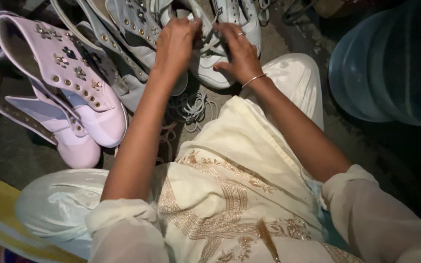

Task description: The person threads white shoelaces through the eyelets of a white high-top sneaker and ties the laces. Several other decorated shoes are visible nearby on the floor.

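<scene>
Your left hand (176,41) is curled shut over the lace (209,36) of the white high-top shoe (210,73) at the far edge of the floor (6,151), just beyond your knees, while your right hand (242,53) lies spread on the shoe's top with its fingers pinching the same lace near the eyelets. Judging from how things lie, the lacing of this shoe is under way but not finished: the lace runs loose between your hands, and its lower eyelets are hidden under your fingers, so you cannot tell how many are threaded. A heap of loose laces (193,109) lies on the floor just this side of the shoe, and the pink high-top shoes (84,107) at the left edge gape open with bare metal eyelets (so they look unlaced). More pale shoes (132,29) crowd the far left. The floor is rough, dark and dim; a large blue water jug (391,63) stands at the right, and a yellow cloth (1,214) fills the near left corner.
</scene>
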